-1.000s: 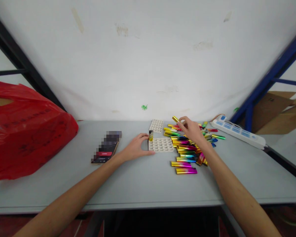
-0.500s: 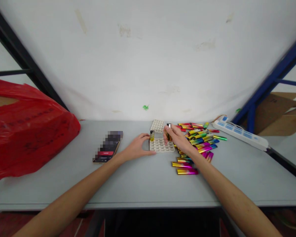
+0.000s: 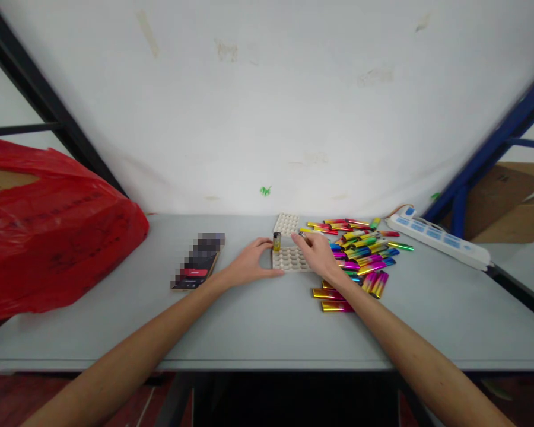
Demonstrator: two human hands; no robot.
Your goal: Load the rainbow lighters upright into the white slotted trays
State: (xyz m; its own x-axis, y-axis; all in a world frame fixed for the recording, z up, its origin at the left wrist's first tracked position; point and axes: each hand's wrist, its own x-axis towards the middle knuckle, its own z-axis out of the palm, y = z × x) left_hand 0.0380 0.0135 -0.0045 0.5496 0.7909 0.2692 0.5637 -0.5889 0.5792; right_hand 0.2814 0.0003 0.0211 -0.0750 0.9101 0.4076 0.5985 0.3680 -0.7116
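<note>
A pale tray with rows of holes lies on the table. My left hand curves round its left end, thumb at the front corner and fingers near the back corner. In the tray's back left corner stands a yellow see-through lighter with a dark top. My right hand is closed over the tray's right part, pinching a lighter. Only that lighter's metal and dark top shows; the fingers hide its body. Right of this hand lies a pile of shiny, multicoloured, lighter-sized pieces.
Behind the first tray lies a second pale tray. A phone rests to the left, beyond it a large red plastic bag. At the right are a white power strip and a cardboard box. The wall bounds the table's back.
My right hand has come down and turned over, so the lighter in it, upright before, is now mostly hidden. My left hand stays at the tray. The view has shifted slightly.
</note>
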